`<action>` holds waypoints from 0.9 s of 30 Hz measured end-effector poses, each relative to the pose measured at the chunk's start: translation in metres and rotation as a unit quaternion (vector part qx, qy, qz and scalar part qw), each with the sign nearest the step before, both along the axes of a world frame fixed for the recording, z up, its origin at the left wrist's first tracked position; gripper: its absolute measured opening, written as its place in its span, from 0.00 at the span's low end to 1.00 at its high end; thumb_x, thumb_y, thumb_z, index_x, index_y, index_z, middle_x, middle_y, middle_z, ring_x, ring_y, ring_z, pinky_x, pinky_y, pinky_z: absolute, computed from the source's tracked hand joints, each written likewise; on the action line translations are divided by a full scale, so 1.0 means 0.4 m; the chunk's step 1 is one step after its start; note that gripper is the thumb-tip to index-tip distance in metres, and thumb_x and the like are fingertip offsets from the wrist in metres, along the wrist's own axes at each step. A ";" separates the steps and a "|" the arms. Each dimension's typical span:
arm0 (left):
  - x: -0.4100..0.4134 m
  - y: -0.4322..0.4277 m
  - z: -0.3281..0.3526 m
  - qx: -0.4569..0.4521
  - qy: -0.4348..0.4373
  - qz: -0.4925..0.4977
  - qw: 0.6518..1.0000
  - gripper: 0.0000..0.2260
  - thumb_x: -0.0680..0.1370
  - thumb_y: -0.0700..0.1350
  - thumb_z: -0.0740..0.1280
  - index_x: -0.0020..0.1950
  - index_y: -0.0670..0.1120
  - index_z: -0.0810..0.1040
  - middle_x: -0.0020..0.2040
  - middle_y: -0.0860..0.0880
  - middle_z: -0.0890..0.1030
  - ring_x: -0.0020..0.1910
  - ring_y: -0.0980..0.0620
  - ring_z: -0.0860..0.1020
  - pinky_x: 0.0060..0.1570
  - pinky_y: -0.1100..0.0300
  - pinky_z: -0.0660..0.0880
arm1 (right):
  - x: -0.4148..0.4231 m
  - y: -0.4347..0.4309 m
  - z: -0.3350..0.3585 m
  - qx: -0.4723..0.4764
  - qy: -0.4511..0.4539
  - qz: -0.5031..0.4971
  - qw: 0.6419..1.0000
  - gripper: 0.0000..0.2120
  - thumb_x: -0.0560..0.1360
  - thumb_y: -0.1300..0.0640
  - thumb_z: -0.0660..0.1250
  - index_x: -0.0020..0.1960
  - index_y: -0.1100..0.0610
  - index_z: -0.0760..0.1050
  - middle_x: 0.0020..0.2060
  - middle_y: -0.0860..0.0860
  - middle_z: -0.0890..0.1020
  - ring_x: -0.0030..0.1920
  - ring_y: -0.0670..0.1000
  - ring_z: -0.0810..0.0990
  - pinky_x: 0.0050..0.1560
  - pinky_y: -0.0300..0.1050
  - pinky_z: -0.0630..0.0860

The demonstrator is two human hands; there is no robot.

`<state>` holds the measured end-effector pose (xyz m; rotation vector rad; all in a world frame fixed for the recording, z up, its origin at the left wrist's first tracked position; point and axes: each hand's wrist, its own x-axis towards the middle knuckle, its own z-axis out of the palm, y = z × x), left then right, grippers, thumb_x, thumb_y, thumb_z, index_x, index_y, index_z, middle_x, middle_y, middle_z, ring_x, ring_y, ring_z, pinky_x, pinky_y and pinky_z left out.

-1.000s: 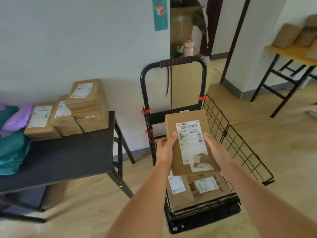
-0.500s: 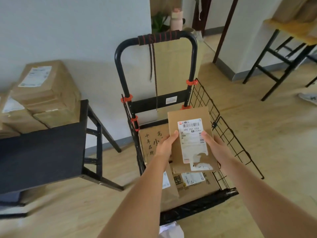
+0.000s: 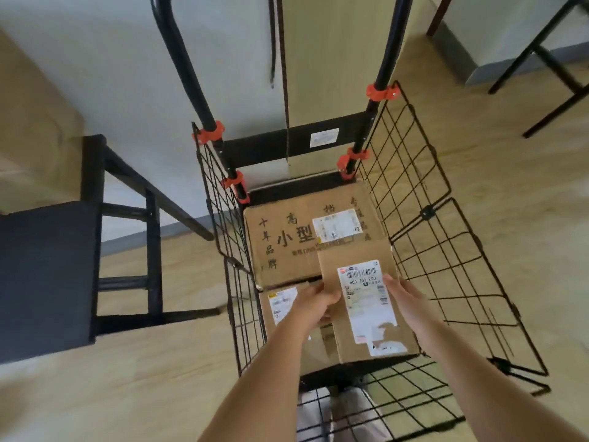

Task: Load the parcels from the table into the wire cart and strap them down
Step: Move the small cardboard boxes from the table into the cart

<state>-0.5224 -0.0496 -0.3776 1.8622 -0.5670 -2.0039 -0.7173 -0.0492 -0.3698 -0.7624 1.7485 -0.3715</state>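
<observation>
Soft even daylight, faint shadows, wide-angle bending at edges, slight motion blur

Stretches both bare arms forward and down, close together. Grips the left edge of a small parcel (image 3: 331, 266) with the left hand (image 3: 314, 303), thumb on top, fingers curled under. Grips the right edge with the right hand (image 3: 404, 299), thumb on top, other fingers hidden below.

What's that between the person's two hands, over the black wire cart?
A brown cardboard parcel with a white barcode label, held at its edges by the left hand and right hand; the head view shows it.
</observation>
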 end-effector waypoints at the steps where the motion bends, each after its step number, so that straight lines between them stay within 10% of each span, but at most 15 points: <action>1: -0.008 0.009 -0.031 0.015 -0.010 -0.007 1.000 0.14 0.78 0.44 0.69 0.64 0.47 0.76 0.55 0.49 0.82 0.54 0.49 0.80 0.54 0.55 0.78 | -0.008 0.004 -0.030 0.016 0.012 0.008 1.000 0.21 0.79 0.39 0.58 0.63 0.50 0.76 0.48 0.50 0.85 0.50 0.54 0.83 0.53 0.57 0.79; 8: -0.045 0.068 -0.196 0.068 -0.085 -0.034 0.994 0.10 0.76 0.42 0.70 0.57 0.41 0.81 0.49 0.45 0.83 0.50 0.47 0.83 0.51 0.55 0.81 | -0.030 0.026 -0.173 0.090 0.053 0.091 0.990 0.07 0.82 0.45 0.56 0.53 0.44 0.72 0.45 0.46 0.82 0.42 0.45 0.80 0.35 0.41 0.73; 18: -0.047 0.067 -0.297 0.064 -0.261 -0.095 0.958 0.06 0.74 0.49 0.73 0.46 0.48 0.80 0.40 0.52 0.80 0.39 0.54 0.76 0.29 0.66 0.68 | -0.001 0.001 -0.357 0.146 0.072 0.144 0.976 0.21 0.83 0.44 0.53 0.66 0.56 0.73 0.49 0.52 0.83 0.47 0.52 0.83 0.39 0.46 0.78; 27: -0.050 0.058 -0.333 0.071 -0.327 -0.067 0.940 0.09 0.73 0.47 0.75 0.45 0.47 0.76 0.39 0.52 0.77 0.41 0.52 0.74 0.38 0.60 0.67 | 0.020 -0.012 -0.391 0.141 0.076 0.146 0.976 0.21 0.83 0.45 0.53 0.70 0.53 0.70 0.57 0.51 0.81 0.53 0.53 0.80 0.54 0.57 0.80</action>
